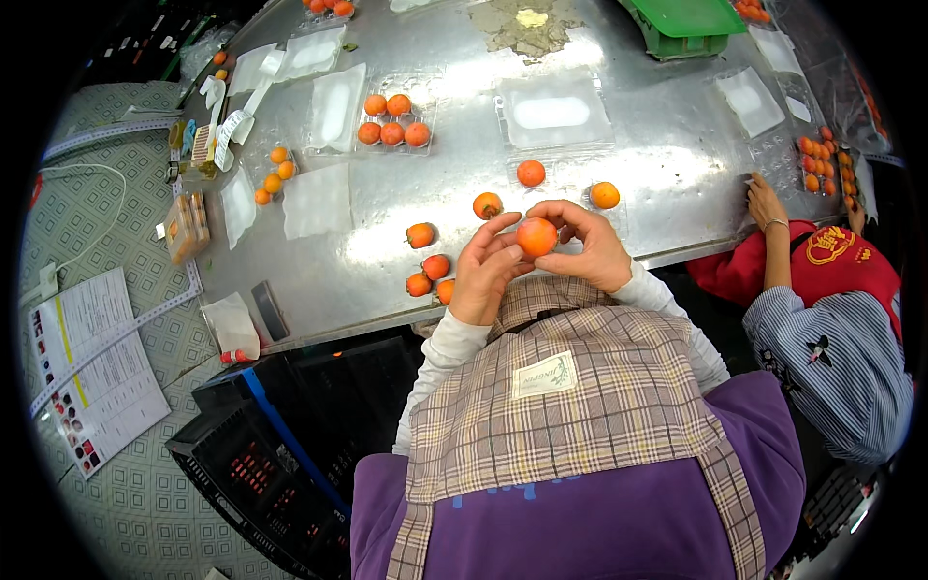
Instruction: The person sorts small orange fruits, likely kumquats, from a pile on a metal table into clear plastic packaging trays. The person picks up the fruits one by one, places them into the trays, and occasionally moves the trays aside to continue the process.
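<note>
Both my hands hold one orange-red tomato (537, 237) between them, above the near edge of the metal table. My left hand (490, 264) has its thumb and fingers at the fruit's left side, and my right hand (586, 246) grips it from the right and top. Just beyond lie a tomato with a green stem (486, 206), a round one (531, 173) and a yellower one (605, 195). Several more tomatoes (436, 267) rest left of my left hand. Farther back, a clear plastic tray (433, 147) holds several tomatoes in two rows.
A white pad (551, 113) lies in a clear tray beyond my hands. Green container (685, 29) at the back; label strip (233, 130) and dark flat object (270, 310) at left. Black crates (254, 435) stand below. A co-worker's hand (765, 202) is at right, near packed tomatoes (819, 165).
</note>
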